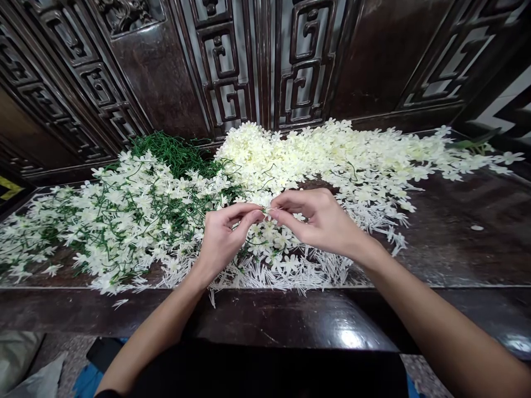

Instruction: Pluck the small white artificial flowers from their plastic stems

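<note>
My left hand (224, 235) and my right hand (321, 218) meet fingertip to fingertip above the flower pile, each in a pinch. Between them is a small artificial flower (266, 210), of which only a bit of green stem and white shows; the fingers cover the rest. Beneath and behind the hands lie loose pale yellow-white artificial flower heads (286, 160). On the left is a heap of white artificial flowers on green stems (120, 204). Thin white stamen-like sticks (286, 279) are scattered along the near side, below the hands.
A bundle of bare green plastic stems (174, 152) sits at the back left. Everything lies on a dark polished wooden bench (452, 232), against a carved wooden back panel (166, 72). A small white piece (477, 228) lies at right. A pale bag (19, 354) is on the floor.
</note>
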Demonstrator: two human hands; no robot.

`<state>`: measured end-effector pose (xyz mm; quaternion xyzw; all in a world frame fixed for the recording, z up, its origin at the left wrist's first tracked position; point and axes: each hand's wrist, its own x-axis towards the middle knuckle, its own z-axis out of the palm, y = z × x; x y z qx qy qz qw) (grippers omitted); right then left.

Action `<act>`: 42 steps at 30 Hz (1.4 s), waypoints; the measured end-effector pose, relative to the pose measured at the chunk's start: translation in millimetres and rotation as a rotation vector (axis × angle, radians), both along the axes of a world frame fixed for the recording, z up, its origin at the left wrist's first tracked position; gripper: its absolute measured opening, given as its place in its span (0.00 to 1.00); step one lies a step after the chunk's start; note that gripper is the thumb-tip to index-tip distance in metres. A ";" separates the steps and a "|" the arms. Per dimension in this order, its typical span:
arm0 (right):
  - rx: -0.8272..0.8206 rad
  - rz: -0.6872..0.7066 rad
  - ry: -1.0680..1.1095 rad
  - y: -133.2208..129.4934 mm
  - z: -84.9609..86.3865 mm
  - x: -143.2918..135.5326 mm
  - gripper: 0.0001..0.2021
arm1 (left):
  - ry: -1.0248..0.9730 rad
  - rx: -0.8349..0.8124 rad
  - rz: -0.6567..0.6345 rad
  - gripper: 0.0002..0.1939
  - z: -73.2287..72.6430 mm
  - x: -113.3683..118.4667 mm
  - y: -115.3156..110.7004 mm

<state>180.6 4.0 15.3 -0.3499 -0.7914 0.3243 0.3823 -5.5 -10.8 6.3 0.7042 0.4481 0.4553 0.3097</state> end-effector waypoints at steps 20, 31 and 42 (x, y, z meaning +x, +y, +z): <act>0.114 0.085 0.053 -1.1 -7.0 -2.5 0.07 | 0.138 0.233 -0.029 0.05 -3.1 -2.5 0.6; 0.221 0.042 -0.023 -3.4 -8.2 -3.9 0.09 | 0.239 0.394 -0.050 0.08 -5.3 -2.6 1.5; 0.268 0.035 -0.009 -9.1 -7.7 -8.2 0.11 | 0.237 0.416 -0.056 0.09 -7.8 -2.4 0.8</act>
